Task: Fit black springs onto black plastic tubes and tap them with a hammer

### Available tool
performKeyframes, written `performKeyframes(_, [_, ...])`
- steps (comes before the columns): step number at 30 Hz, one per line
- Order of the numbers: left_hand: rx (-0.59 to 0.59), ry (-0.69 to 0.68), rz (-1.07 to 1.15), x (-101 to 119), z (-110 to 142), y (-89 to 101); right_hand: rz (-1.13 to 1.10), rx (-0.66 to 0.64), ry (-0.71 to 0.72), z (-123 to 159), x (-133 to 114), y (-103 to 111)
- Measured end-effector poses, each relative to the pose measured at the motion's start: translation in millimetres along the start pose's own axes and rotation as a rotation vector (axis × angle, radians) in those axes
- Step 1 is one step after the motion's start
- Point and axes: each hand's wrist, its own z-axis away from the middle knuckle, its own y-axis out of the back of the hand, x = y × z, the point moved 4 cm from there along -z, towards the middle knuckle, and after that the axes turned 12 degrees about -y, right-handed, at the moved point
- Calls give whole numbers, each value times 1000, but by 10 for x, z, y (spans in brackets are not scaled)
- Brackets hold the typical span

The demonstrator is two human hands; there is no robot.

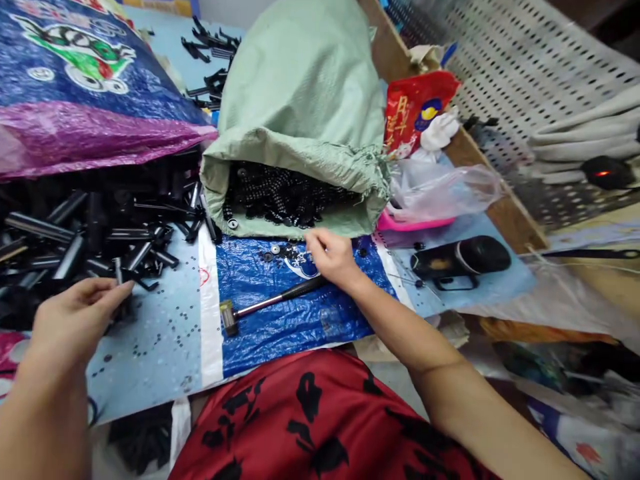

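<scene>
My left hand [83, 317] is at the near edge of a pile of black tubular parts [70, 257]. Its thumb and fingertips are pinched together on a slim dark part [119, 270] with a shiny shaft, mostly hidden by the fingers. My right hand [333, 255] is closed just below the mouth of a pale green woven sack [305, 80]; anything in its fingers is hidden. Small black round pieces [290, 193] fill the sack's opening, and a few lie loose in front. Below this hand, a small hammer [273, 300] with a black handle rests on a blue plastic sheet [300, 327].
A blue and purple printed bag [100, 87] lies over the pile at left. To the right are a red packet [420, 107], a clear plastic bag [440, 190] over a pink tray [415, 223], and a black bottle [460, 260]. A wooden edge [505, 207] borders the table.
</scene>
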Motion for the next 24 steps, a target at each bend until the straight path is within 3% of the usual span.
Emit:
performKeyframes(2, [57,115,285,12,125,-54,177,38,-77,-307,97,87])
performKeyframes(6, [121,58,358,213,422,-148,637,-231,-1,-796,94,24])
performKeyframes(10, [-22,-45,430,264,654,-324,778,-355,127,-971,77,-78])
performKeyframes(13, [-148,17,538,242,746,-490,749,-361,215,-1017,139,-124])
performKeyframes(16, [-199,161,694,263,803,-627,578,-327,304,-979,169,-114])
performKeyframes(19, [-156,182,779,323,847,-699,255,-284,283,-760,72,-78])
performKeyframes(21, [-136,155,805,359,885,-742,-68,-256,155,-514,-65,-80])
performKeyframes(23, [-149,134,825,399,935,-803,-489,-285,-90,-234,-217,-155])
performKeyframes(24, [-166,119,835,424,964,-840,-726,-363,-258,-89,-295,-242])
